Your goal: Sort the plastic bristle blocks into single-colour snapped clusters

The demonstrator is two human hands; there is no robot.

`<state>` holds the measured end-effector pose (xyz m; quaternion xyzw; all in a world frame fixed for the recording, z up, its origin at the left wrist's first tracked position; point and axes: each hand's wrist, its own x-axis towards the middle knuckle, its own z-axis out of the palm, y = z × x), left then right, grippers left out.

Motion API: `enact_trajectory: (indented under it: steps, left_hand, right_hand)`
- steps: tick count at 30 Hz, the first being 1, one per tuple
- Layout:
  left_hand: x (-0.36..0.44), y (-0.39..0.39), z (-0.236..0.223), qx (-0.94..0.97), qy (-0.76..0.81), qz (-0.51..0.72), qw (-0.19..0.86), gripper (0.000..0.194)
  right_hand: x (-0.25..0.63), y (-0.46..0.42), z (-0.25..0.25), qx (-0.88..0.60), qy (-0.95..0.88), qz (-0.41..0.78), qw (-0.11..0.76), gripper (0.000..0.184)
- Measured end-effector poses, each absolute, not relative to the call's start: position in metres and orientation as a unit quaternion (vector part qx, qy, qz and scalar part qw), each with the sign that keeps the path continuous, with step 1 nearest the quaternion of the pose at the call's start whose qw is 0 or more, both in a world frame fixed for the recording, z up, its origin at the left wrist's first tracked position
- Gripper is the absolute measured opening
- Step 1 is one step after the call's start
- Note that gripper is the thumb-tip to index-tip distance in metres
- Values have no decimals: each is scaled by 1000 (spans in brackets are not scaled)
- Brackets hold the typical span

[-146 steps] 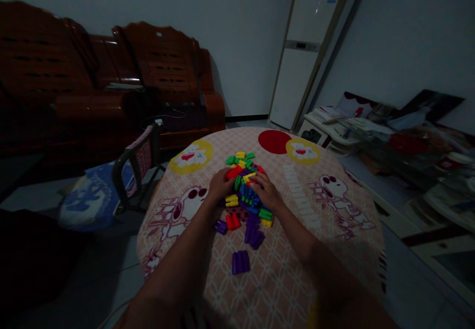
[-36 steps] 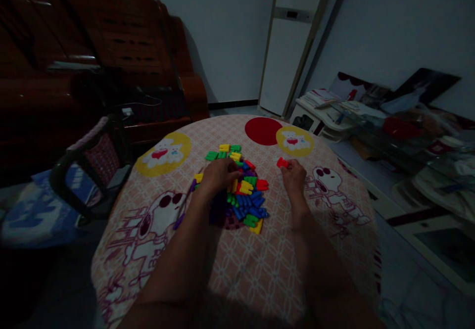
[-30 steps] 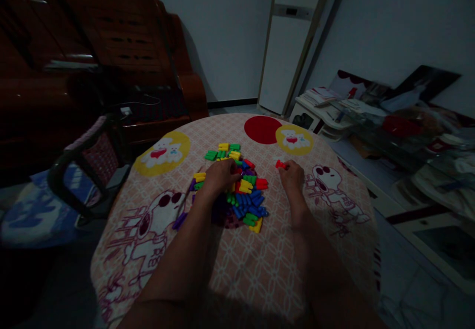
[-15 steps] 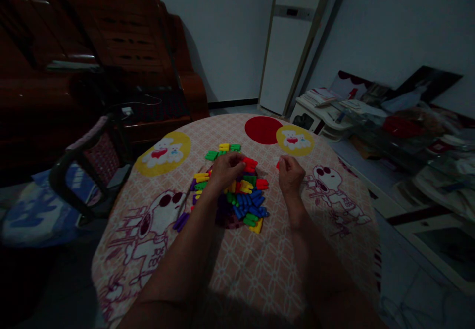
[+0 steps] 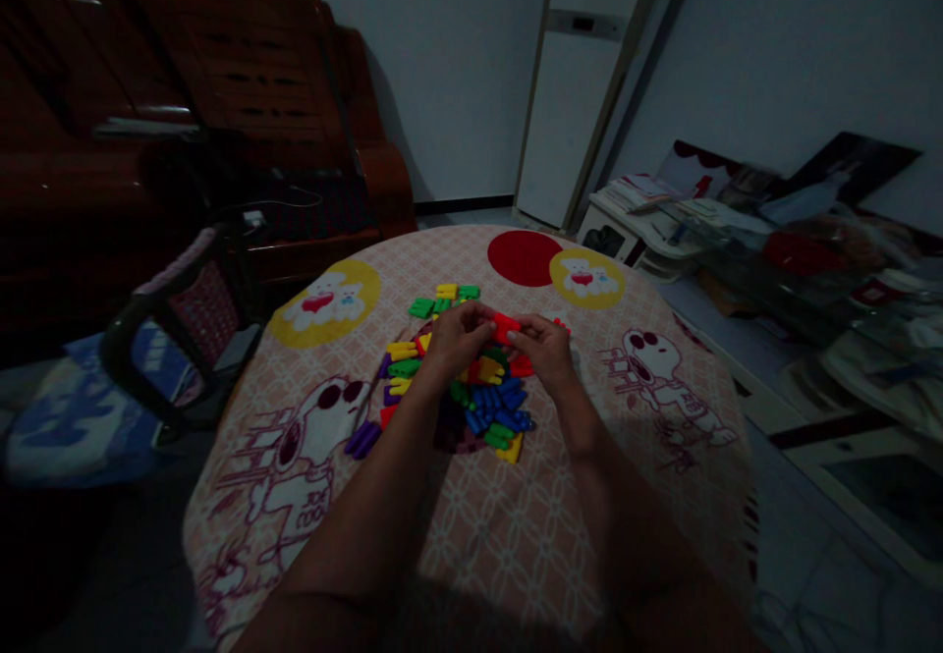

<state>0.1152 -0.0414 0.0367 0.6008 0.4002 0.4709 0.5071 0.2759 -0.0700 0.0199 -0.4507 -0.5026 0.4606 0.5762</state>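
Note:
Between my two hands is a red plastic toy block (image 5: 505, 327), raised over a heap of similar pieces. My left hand (image 5: 461, 337) pinches its left end, and the fingers of my right hand (image 5: 543, 347) are closed on its right end. Below them lie blue blocks (image 5: 499, 406), a yellow block (image 5: 489, 370) and a green block (image 5: 499, 435). Another red block (image 5: 562, 326) rests on the cloth just beyond my right hand. Left of my left wrist are yellow, green and purple blocks (image 5: 362, 440). My forearms and hands hide part of the heap.
A round table with a patterned cloth (image 5: 486, 525) carries the blocks. Green and yellow blocks (image 5: 446, 292) lie toward its far side. A folding chair (image 5: 184, 309) stands at the left, a wooden bench (image 5: 265, 93) behind it. A cluttered low cabinet (image 5: 737, 231) is at the right.
My right hand has come left from the bare cloth to my left hand and now grips the red block too. A red block now shows on the cloth beyond my right hand.

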Motion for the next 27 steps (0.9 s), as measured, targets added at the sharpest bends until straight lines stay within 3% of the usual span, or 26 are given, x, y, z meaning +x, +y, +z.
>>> enact_trajectory:
  steps: [4,8,10,14,19,27]
  left_hand:
    - [116,-42,36,638,396,454,481,27]
    - [112,-40,36,642,415,446,466,30]
    - [111,-39,36,638,422,442,469,30]
    - [113,-40,36,646,417,428,475,31]
    - [112,-42,37,638,433,441,460,31]
    - [104,-41,42,612,451,459,460,33]
  right_hand:
    - [290,-67,26,-472,-458,434,615,32]
    - [331,-66,36,-561,-428,307,639,28]
    - [355,-67,39,-630,-440,200,608,25]
    - [383,-73,35,-747,-494,19,445,20]
    - [380,-73,21,-781,-521,23,344,21]
    - [374,-69,12,-764,-550,40,336,35]
